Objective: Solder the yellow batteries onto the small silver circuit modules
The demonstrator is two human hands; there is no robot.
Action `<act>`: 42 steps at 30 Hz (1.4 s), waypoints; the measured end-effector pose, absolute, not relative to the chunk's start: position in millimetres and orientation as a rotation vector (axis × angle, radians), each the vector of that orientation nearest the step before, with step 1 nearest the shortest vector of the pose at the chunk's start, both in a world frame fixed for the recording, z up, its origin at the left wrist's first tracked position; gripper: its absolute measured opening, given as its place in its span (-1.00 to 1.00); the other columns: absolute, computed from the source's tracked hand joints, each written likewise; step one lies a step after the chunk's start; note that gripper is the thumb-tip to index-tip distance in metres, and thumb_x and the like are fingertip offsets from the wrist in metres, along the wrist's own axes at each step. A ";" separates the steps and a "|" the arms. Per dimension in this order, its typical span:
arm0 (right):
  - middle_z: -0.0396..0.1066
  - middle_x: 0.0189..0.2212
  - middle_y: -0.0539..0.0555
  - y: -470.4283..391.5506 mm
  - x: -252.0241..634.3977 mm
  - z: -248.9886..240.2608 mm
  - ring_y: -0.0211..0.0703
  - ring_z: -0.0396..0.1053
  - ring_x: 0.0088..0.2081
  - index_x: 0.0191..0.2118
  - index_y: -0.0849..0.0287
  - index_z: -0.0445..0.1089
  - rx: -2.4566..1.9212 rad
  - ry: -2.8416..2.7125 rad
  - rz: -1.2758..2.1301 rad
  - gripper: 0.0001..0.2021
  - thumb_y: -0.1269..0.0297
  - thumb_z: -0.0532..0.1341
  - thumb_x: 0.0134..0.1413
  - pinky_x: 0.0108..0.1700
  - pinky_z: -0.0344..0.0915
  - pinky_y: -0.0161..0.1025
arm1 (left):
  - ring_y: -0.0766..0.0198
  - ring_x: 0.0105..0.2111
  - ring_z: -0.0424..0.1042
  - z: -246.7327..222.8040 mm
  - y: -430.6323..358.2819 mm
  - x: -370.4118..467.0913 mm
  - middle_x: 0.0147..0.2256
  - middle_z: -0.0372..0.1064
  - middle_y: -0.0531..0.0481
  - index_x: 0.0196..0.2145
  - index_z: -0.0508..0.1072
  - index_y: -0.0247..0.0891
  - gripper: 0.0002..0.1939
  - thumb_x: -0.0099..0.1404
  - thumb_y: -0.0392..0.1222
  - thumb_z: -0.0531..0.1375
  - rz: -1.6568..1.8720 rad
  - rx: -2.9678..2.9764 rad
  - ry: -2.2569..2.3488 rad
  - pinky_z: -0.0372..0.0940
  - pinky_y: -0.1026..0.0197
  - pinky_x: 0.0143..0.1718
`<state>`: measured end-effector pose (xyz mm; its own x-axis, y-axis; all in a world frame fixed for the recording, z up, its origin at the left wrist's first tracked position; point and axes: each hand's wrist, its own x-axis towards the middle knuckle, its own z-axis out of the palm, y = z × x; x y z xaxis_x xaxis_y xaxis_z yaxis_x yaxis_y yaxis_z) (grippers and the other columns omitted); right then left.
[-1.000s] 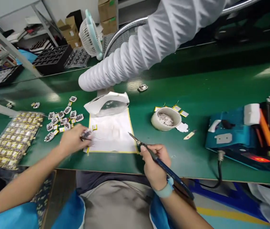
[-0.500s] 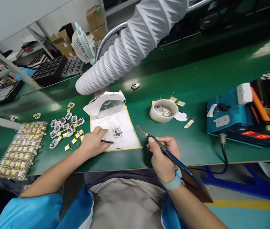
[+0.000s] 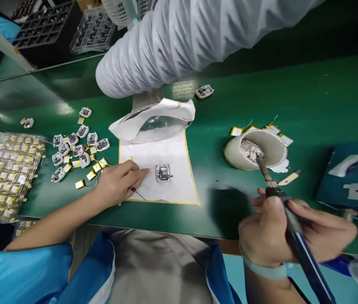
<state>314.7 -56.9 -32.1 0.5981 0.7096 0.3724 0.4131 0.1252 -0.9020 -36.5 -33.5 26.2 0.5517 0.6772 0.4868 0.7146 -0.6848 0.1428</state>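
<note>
Grasping the soldering iron (image 3: 305,255) in the right hand (image 3: 270,232), with its tip in the silvery shavings (image 3: 248,150) of the pale pot (image 3: 233,155). Holding 1 thin dark tool (image 3: 139,194) in the left hand (image 3: 115,183), with fingertips just beside the open device (image 3: 163,173) on the white sheet (image 3: 179,190). Cannot tell whether also pinching anything between those fingertips.

Light is even and cool over the near middle, brightest on the paper (image 3: 179,185); the far right of the bench (image 3: 308,97) sinks into dimness. Pale glare marks the bench beside the hose (image 3: 166,50) and at far left. A dark shadow lies left of the right hand (image 3: 270,236), which looks slightly blurred. Wide-angle stretching shows toward the edges.
</note>
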 end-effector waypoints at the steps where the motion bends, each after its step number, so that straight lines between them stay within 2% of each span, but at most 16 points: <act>1: 0.36 -0.45 -0.10 -60.9 305.9 -25.7 0.04 0.61 -0.37 -0.26 -0.02 0.35 -1.438 -1.032 0.287 -0.62 -0.03 0.53 0.17 -0.23 0.57 0.03 | 0.35 -0.38 0.56 22.0 -28.8 -33.1 -0.29 0.56 0.03 0.06 0.57 -0.22 -0.80 0.53 -0.36 0.33 -0.850 -2.684 -1.186 0.38 0.31 -0.38; 3: 0.51 -0.37 -0.04 -67.9 284.1 -8.0 0.06 0.69 -0.28 -0.25 0.06 0.47 -1.327 -1.189 0.358 -0.69 0.15 0.59 0.11 -0.22 0.61 -0.03 | 0.33 -0.37 0.55 12.5 -22.7 -27.2 -0.32 0.53 0.02 -0.01 0.57 -0.26 -0.84 0.50 -0.38 0.35 -0.948 -2.653 -1.163 0.41 0.30 -0.35; 5: 0.60 -0.30 0.00 -69.1 260.4 8.5 0.00 0.72 -0.19 -0.21 0.06 0.51 -1.299 -1.342 0.576 -0.81 0.28 0.53 0.22 -0.06 0.66 -0.04 | 0.31 -0.36 0.56 4.0 -21.2 -24.0 -0.33 0.53 0.00 -0.04 0.55 -0.27 -0.86 0.48 -0.38 0.36 -1.005 -2.646 -1.167 0.42 0.30 -0.33; 8: 0.52 -0.41 -0.11 -60.9 232.2 16.4 -0.13 0.62 -0.34 -0.22 0.02 0.45 -1.246 -1.411 0.643 -0.83 0.34 0.46 0.27 0.20 0.65 0.11 | 0.31 -0.35 0.55 -2.4 -23.2 -24.1 -0.32 0.54 0.00 -0.05 0.54 -0.26 -0.87 0.49 -0.37 0.36 -0.993 -2.681 -1.173 0.43 0.29 -0.33; 10: 0.49 -0.45 -0.15 -54.7 222.6 10.7 -0.17 0.57 -0.40 -0.22 0.01 0.43 -1.255 -1.415 0.646 -0.84 0.34 0.43 0.28 0.26 0.62 0.14 | 0.31 -0.34 0.55 -3.2 -24.0 -25.3 -0.32 0.54 0.02 -0.05 0.54 -0.24 -0.86 0.49 -0.38 0.35 -0.964 -2.702 -1.187 0.44 0.29 -0.31; 16: 0.48 -0.45 -0.16 -53.2 222.8 -7.1 -0.18 0.59 -0.38 -0.23 0.01 0.41 -1.296 -1.396 0.684 -0.83 0.33 0.42 0.29 0.24 0.63 0.09 | 0.31 -0.35 0.54 -3.2 -20.1 -25.8 -0.31 0.54 0.04 -0.07 0.54 -0.21 -0.85 0.47 -0.41 0.32 -0.900 -2.725 -1.258 0.43 0.27 -0.32; 24: 0.53 -0.38 -0.11 -56.9 223.8 -9.9 -0.12 0.64 -0.28 -0.23 0.01 0.41 -1.314 -1.452 0.651 -0.82 0.32 0.44 0.28 0.28 0.62 0.20 | 0.31 -0.36 0.52 -3.9 -19.1 -25.8 -0.31 0.51 0.05 -0.08 0.52 -0.20 -0.82 0.46 -0.44 0.29 -0.893 -2.743 -1.276 0.42 0.26 -0.33; 38: 0.53 -0.37 -0.12 -56.8 223.0 -10.4 -0.17 0.61 -0.30 -0.22 0.01 0.39 -1.289 -1.444 0.673 -0.81 0.34 0.43 0.28 0.29 0.60 0.14 | 0.32 -0.38 0.48 -5.6 -19.5 -23.4 -0.34 0.47 0.08 -0.10 0.51 -0.18 -0.80 0.43 -0.45 0.30 -0.916 -2.696 -1.276 0.40 0.26 -0.33; 42: 0.52 -0.37 -0.11 -55.8 221.6 -9.4 -0.14 0.60 -0.31 -0.24 0.00 0.40 -1.304 -1.462 0.653 -0.82 0.32 0.43 0.27 0.28 0.60 0.18 | 0.31 -0.37 0.48 -6.9 -19.9 -23.0 -0.34 0.46 0.08 -0.09 0.53 -0.17 -0.81 0.44 -0.43 0.30 -0.912 -2.697 -1.283 0.40 0.25 -0.32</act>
<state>221.6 -55.8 -9.4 0.1141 0.9374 0.3291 0.3807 0.2647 -0.8860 -23.0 -19.9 -6.9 0.4917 0.7042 0.5121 0.7153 -0.6621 0.2236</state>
